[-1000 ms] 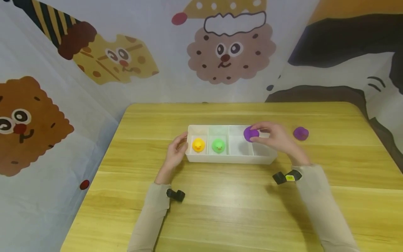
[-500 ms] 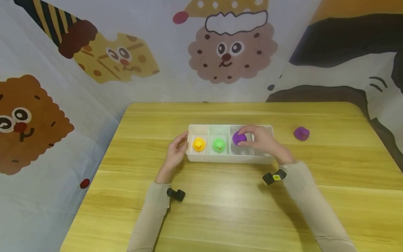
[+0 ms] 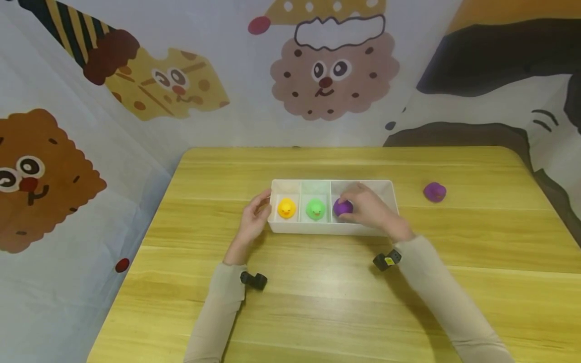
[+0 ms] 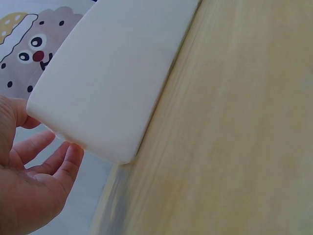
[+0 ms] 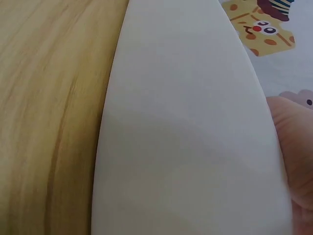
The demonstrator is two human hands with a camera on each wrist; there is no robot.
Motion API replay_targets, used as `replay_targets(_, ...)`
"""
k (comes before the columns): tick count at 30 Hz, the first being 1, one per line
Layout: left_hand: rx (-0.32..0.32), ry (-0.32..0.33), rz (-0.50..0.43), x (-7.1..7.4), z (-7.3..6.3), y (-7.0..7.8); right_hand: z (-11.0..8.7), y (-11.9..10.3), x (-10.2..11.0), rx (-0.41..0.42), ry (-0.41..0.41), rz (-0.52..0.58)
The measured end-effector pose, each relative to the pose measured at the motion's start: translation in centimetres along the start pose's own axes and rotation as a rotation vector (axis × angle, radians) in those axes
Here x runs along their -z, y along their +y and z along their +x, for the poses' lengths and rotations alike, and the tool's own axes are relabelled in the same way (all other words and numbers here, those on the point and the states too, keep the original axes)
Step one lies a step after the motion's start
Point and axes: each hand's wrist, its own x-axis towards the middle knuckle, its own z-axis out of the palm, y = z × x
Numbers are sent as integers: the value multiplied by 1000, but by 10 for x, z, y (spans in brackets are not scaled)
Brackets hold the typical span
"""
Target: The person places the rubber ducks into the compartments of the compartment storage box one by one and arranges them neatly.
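A white divided box (image 3: 317, 228) stands on the table. A yellow toy duck (image 3: 286, 207) sits in its leftmost compartment, and a green one (image 3: 315, 208) in the compartment beside it. In the head view my right hand (image 3: 369, 207) reaches into the third compartment and pinches a purple toy duck (image 3: 342, 207); the hand covers part of it. My left hand (image 3: 253, 221) holds the box's left end. The left wrist view has that hand's thumb and bent fingertips (image 4: 73, 152) against the end wall. The right wrist view is mostly box wall, with part of my right hand (image 5: 296, 147) behind it.
Another purple toy duck (image 3: 434, 192) lies on the wooden table (image 3: 317, 297) to the right of the box. A cloth (image 3: 245, 101) printed with cartoon snacks hangs behind the table and along its left side.
My right hand has moved left and down with the purple duck, from above the box's right half into the third compartment. My left hand has kept its place at the box's end.
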Motion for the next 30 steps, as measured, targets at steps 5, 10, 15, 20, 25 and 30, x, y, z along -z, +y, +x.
replay_targets(5,5,8,7,0,1,-1,0,-2,0,-28,-35,-38)
replay_targets(10,10,12,8,-1,1,-1,1,-5,1,-54,-58,-47)
replay_targets(15,15,14,-6,-1,0,0,4,-6,0,-39,-44,-51)
replay_targets(20,17,18,-6,-1,-1,0,6,-5,-2,-27,-34,-61)
replay_targets(25,18,20,-9,-1,0,0,8,-5,-4,-33,-30,-85)
replay_targets(30,15,20,-6,-1,0,0,10,-5,-5,-59,-38,-109)
